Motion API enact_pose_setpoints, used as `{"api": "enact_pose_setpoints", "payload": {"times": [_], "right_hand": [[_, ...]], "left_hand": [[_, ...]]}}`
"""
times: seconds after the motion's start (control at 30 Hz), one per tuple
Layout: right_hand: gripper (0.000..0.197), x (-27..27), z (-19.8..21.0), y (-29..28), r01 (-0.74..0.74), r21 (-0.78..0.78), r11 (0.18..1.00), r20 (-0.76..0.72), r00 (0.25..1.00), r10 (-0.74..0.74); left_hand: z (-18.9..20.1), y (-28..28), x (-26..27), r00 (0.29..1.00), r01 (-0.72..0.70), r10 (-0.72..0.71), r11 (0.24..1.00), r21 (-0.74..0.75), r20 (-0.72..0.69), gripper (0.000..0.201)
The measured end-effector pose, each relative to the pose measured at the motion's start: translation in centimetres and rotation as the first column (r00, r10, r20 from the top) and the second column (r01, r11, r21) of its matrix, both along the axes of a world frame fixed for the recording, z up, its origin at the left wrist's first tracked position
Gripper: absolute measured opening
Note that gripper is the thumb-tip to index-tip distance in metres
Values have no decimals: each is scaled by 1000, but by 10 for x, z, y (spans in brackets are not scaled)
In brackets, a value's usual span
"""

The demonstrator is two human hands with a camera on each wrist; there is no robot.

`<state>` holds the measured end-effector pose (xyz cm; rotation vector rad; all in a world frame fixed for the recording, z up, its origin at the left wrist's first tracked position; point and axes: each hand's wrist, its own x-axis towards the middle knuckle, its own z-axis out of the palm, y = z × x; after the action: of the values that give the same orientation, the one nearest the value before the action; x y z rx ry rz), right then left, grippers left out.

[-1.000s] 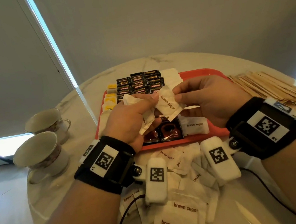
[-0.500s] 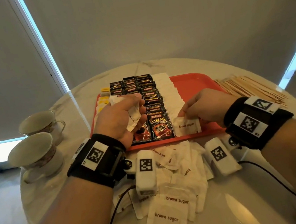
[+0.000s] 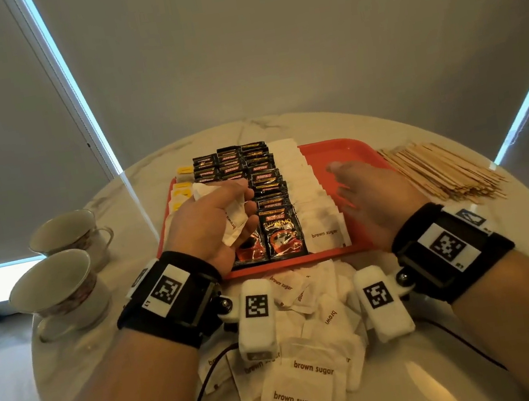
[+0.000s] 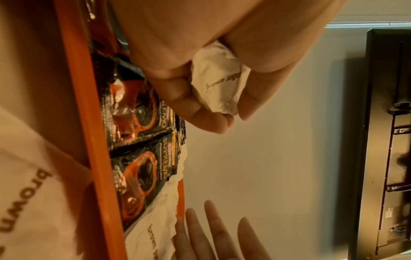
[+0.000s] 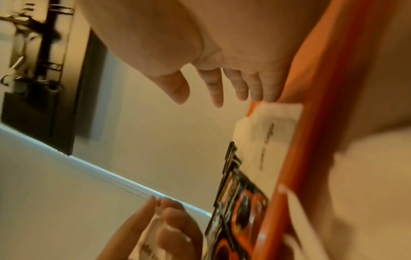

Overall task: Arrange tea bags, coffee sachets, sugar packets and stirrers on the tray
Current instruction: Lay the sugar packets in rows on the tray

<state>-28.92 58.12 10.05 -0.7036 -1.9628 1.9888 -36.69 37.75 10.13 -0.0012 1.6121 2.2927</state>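
The left hand [image 3: 211, 222] hides part of the black coffee sachets [image 3: 257, 198] on the red plastic tray [image 3: 345, 152]. The right wrist view is blurred. How many crumpled white sugar packets [image 4: 219, 82] the left holds cannot be told.

I read "brown sugar" in brown print on the nearest white packet [image 3: 296, 399] of the loose pile on the table, and again on the packet behind it [image 3: 313, 366]. The same words stood on the front sugar packet on the tray [image 3: 325, 234]. The front coffee sachet [image 3: 282, 235] carried "KOPIKO" above "SUPREMO"; sachets farther back [image 3: 264, 176] showed "KOPIKO" too. On the crumpled packet in my left hand [image 3: 211, 222] I made out only "brown" [image 3: 233, 219]. My wristbands bore square black-and-white code markers [image 3: 166, 290].
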Motion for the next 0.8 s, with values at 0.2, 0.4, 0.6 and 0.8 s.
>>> {"api": "enact_pose_setpoints", "payload": {"times": [0.2, 0.4, 0.6, 0.8], "right_hand": [[33, -2, -11, -8, 1, -107, 994, -11, 1000, -2], [63, -9, -4, -6, 36, -186, 982, -25, 999, -41], [74, -27, 1, 3, -38, -237, 971, -28, 999, 32], [75, -56, 14, 23, -40, -273, 961, -22, 999, 35]], "left_hand": [[0, -1, -1, 999, -27, 27, 1000, 6, 27, 3], [1, -3, -2, 998, -34, 32, 999, 24, 53, 10], [2, -2, -5, 994, -50, 41, 995, 91, 102, 16], [20, -1, -15, 987, -17, -17, 977, 212, 157, 13]]}}
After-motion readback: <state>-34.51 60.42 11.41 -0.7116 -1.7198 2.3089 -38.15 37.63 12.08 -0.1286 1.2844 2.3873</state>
